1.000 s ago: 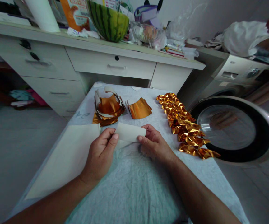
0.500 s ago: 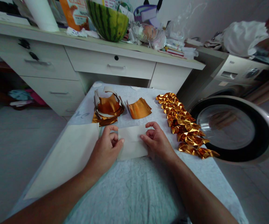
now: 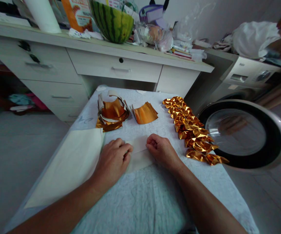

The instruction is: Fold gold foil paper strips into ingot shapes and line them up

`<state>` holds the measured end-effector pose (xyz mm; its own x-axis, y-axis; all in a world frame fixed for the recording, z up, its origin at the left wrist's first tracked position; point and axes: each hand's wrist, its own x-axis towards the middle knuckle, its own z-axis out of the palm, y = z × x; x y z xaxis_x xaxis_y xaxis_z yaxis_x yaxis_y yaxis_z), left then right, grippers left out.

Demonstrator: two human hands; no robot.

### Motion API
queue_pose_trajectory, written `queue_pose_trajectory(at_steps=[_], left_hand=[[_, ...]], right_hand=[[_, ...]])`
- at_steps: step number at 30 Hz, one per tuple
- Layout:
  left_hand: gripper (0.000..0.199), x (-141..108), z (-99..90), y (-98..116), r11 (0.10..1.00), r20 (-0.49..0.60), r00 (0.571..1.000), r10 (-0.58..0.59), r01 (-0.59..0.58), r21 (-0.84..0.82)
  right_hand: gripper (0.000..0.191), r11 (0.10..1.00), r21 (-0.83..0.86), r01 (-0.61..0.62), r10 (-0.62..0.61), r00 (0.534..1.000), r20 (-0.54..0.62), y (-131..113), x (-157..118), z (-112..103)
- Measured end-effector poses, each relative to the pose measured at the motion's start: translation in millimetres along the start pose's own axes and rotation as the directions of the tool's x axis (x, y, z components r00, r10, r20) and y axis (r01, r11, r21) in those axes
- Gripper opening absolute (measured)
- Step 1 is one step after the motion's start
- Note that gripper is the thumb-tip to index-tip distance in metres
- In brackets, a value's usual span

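A small pale sheet of paper (image 3: 138, 156) lies on the cloth-covered table between my hands, with a crease running across it. My left hand (image 3: 116, 157) is closed on its left edge, fingers curled. At the right edge, my right hand (image 3: 163, 151) pinches the same sheet between thumb and fingers. Left of my left hand lies a large stack of cream paper (image 3: 67, 165). Beyond my hands stand a curled bundle of gold foil paper (image 3: 112, 112) and a smaller curved stack of gold sheets (image 3: 145, 113).
Folded gold foil pieces (image 3: 191, 130) overlap in a row along the table's right side. An open washing machine door (image 3: 242, 133) juts out beside them. Behind the table is a white drawer desk (image 3: 116, 66) bearing a cut watermelon (image 3: 113, 21) and plastic bags.
Both my hands have turned over and lowered towards the table, fingers curling in more. The small sheet has tipped flatter and now shows a crease.
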<state>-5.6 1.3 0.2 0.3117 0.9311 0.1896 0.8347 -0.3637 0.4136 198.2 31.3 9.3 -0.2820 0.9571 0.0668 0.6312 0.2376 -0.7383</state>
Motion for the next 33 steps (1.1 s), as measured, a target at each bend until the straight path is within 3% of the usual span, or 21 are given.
queue_pose_trajectory(at_steps=[4,8,12,21,25,33], left_hand=[[0.02,-2,0.9,0,0.997,-0.1,0.994,0.044,-0.036,0.074],[0.039,1,7.3,-1,0.98,0.033,0.986,0.165,-0.16,-0.116],[0.049,3,15.3,-5,0.97,0.085,0.975,0.208,-0.194,-0.145],[0.046,3,18.6,-7,0.973,0.095,0.972,0.213,-0.202,-0.114],[0.046,3,17.3,-5,0.977,0.109,0.975,0.195,-0.184,-0.109],[0.045,4,13.2,-2,0.978,0.143,0.971,0.193,-0.179,-0.103]], right_hand=[[0.005,0.996,0.088,-0.011,0.006,0.998,0.065,5,-1,-3],[0.005,0.969,0.243,-0.055,0.013,0.985,0.172,10,-2,-6],[0.013,0.938,0.328,-0.113,0.026,0.965,0.26,9,-4,-10],[0.042,0.982,0.071,0.174,-0.187,0.939,0.29,0,-8,-20],[0.046,0.983,0.052,0.175,-0.182,0.93,0.32,1,-10,-21],[0.035,0.975,0.009,0.224,-0.214,0.915,0.343,-8,-11,-28]])
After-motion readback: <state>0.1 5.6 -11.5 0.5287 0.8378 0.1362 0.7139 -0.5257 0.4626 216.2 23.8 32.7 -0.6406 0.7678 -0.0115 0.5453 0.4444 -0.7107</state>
